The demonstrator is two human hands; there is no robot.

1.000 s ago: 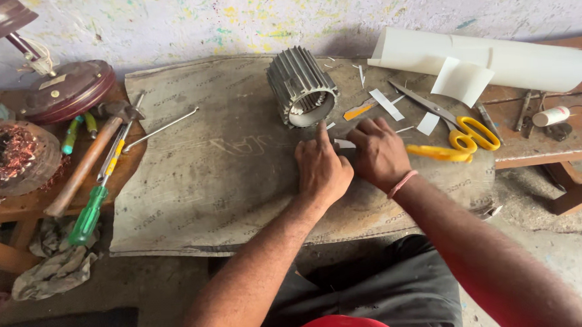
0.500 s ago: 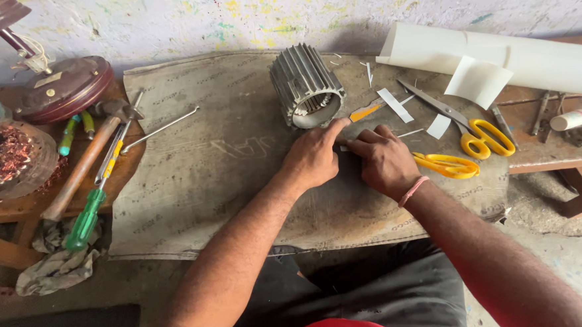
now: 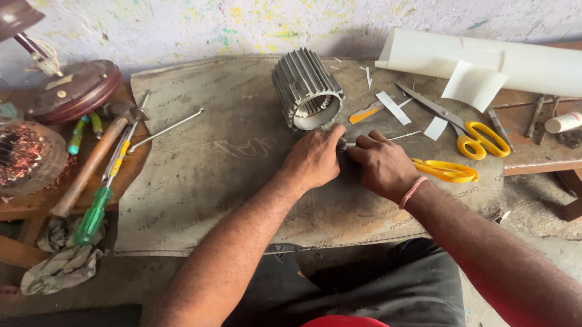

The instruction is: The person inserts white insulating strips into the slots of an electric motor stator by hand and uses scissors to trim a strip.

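Where hands (image 3: 347, 160) meet, ribbed metal cylinder (image 3: 306, 90).

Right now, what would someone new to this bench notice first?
The two hands, left hand and right hand, meet at mid-bench over a small pale strip on the grey mat. Just behind them lies a finned metal motor housing. The yellow-handled scissors lie to the right.

Small white strip (image 3: 347, 145) pinched between both hands, flat on mat, before ribbed motor housing (image 3: 306, 90).
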